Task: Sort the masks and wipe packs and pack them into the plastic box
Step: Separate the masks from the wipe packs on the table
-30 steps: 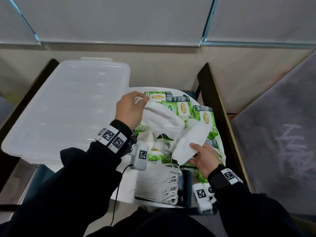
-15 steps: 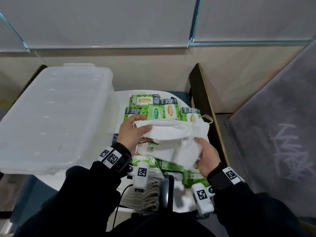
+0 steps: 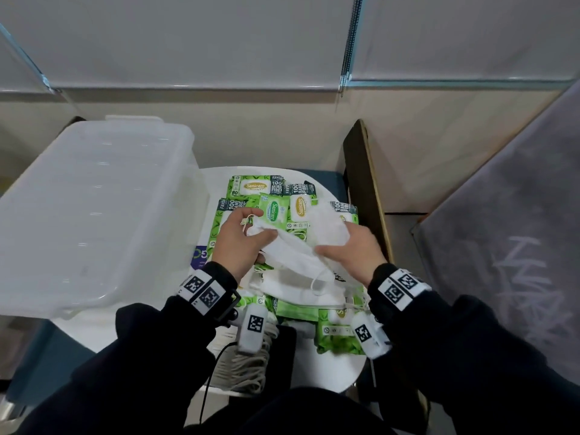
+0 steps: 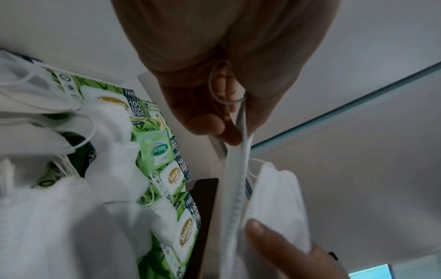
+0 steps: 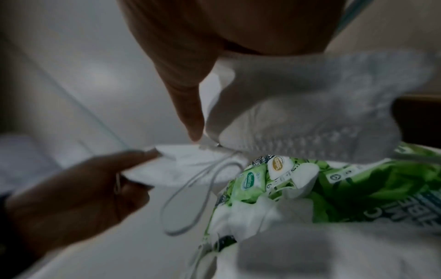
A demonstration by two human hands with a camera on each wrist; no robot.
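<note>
— Two hands are being kept on one white mask (image 3: 293,251) above the worktop (image 3: 332,370). How is it being held?

— One end is being pinched between the thumb and fingers of the left hand (image 3: 240,243), with an ear loop (image 4: 220,85) being caught inside that grip. The other end is being gripped by the right hand (image 3: 354,252), its fingers curled over the fabric. The mask is being held folded flat between them.

— Where are the other things being kept?

— Green wipe packs (image 3: 273,199) are lying spread over the round white worktop, directly under the hands and beyond them. More loose masks (image 3: 288,285) are lying on top of the packs just below the held one. A neat stack of masks (image 3: 243,364) is being seen at the near edge, partly hidden by the left wrist.

— And the plastic box (image 3: 94,208)?

— It is being seen to the left of the packs, clear and closed by its lid, well apart from the mask being held.
</note>
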